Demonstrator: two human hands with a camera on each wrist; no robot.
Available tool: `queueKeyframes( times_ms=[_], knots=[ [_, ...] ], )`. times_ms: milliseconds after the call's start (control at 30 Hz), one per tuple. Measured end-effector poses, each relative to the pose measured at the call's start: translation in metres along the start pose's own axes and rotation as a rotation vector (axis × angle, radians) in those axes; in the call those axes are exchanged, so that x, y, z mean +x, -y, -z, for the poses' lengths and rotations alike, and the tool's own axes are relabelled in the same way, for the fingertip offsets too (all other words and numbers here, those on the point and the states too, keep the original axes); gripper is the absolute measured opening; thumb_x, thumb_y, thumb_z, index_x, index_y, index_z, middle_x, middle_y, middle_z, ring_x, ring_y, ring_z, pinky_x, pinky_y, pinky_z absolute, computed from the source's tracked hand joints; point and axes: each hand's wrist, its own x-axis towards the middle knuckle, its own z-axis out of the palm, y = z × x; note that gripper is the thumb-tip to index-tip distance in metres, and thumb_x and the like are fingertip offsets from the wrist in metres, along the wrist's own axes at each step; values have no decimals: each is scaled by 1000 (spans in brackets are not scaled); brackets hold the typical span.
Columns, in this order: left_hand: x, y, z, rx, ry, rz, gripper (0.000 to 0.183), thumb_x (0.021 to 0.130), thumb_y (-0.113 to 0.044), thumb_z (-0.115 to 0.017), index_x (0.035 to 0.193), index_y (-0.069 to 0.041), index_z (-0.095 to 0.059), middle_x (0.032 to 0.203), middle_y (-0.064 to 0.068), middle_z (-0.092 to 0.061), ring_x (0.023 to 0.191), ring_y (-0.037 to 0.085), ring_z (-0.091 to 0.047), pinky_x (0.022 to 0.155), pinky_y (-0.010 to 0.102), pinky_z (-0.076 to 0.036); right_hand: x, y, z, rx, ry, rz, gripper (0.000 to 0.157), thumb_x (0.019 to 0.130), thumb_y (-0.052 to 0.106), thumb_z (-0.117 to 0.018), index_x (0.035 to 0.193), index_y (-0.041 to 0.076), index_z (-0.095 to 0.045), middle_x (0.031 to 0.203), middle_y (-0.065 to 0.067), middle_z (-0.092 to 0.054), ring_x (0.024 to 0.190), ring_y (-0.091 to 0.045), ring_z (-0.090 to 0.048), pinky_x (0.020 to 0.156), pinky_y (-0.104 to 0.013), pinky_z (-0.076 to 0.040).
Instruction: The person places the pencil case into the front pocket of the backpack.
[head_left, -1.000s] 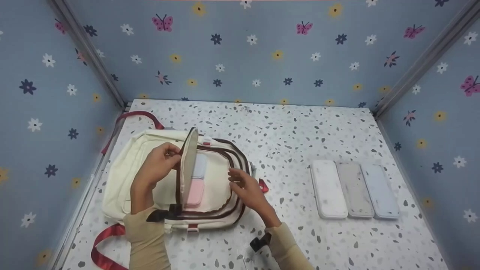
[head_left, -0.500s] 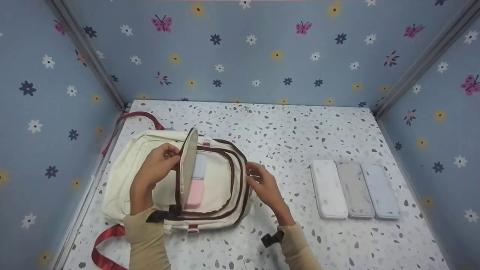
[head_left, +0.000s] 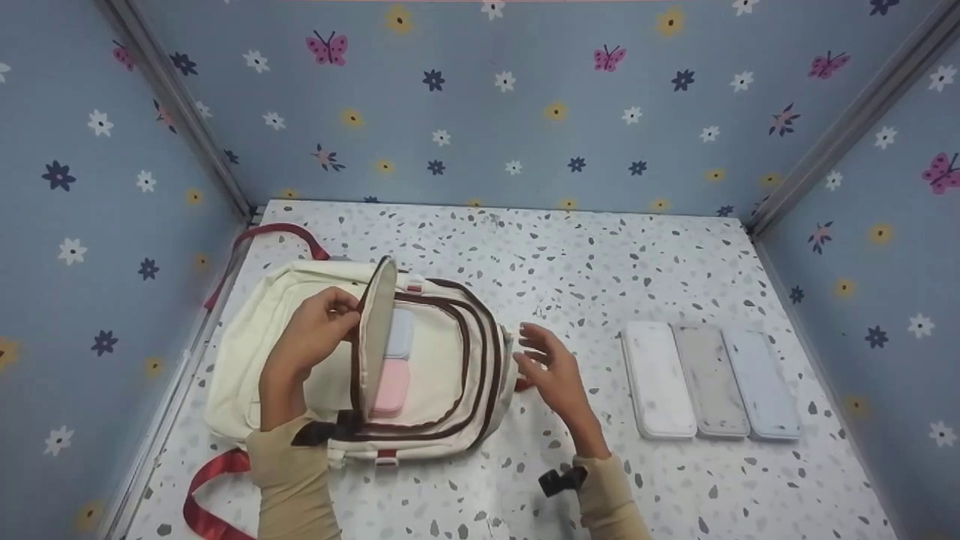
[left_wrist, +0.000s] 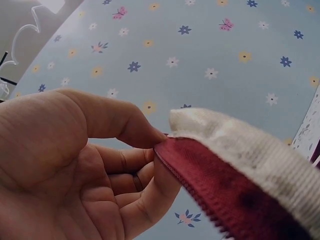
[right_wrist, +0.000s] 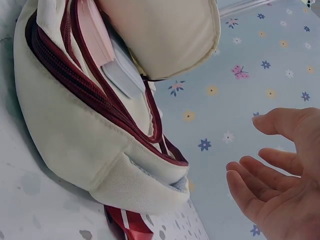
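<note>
The left hand pinches the edge of the flap between thumb and finger, right by its dark red zip, and the flap stands up from the bag. The right hand grips nothing; its fingers are loosely bent, just off the bag's right end. Beside the raised flap, inside the pocket, I can see a pink case and a small blue case, the blue one farther from the person. The bag lies flat on the left half of the speckled table, red straps curling out at its near and far sides. Over to the right, well apart from the bag, three long cases lie side by side: white, grey, blue. Flowered walls stand behind and on both sides.
</note>
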Motion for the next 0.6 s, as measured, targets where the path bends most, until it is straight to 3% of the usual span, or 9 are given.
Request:
queueKeyframes(
  times_ms=[267, 600],
  knots=[
    [-1, 2, 0, -32, -1, -9, 20, 94, -6, -51, 108, 8, -52, 90, 10, -54, 71, 9, -61, 68, 22, -53, -5, -5, 18, -21, -79, 2, 46, 88, 3, -65, 130, -6, -50, 124, -28, -56, 116, -44, -54, 98, -57, -42],
    [0, 3, 0, -18, 3, -4, 20, 94, -6, -50, 108, 8, -51, 91, 11, -55, 71, 9, -62, 68, 21, -52, -10, -9, 40, -13, -147, -37, 49, 87, 3, -66, 132, -7, -48, 128, -24, -55, 119, -42, -53, 102, -50, -42]
  ],
)
